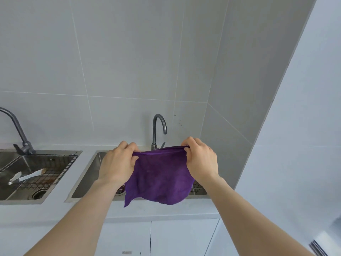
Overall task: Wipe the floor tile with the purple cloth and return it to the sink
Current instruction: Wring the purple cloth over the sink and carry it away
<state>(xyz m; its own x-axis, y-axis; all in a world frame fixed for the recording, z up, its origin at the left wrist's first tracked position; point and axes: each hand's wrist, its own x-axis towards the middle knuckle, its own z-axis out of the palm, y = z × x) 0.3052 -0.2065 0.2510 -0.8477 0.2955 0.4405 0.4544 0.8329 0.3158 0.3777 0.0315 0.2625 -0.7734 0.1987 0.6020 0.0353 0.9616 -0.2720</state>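
Note:
The purple cloth (160,176) hangs spread out in the air above the right-hand steel sink (88,174). My left hand (118,163) pinches its upper left corner and my right hand (200,159) pinches its upper right corner, so the top edge is stretched between them. The cloth's lower edge droops over the sink's front rim. A dark curved tap (158,130) rises behind the cloth. No floor tile is in view.
A second steel sink (11,198) at the left holds a wire rack (53,172) with a white utensil (25,177) on it, under another tap (18,130). White cabinet doors (151,237) lie below the counter. A white wall panel (304,126) stands close on the right.

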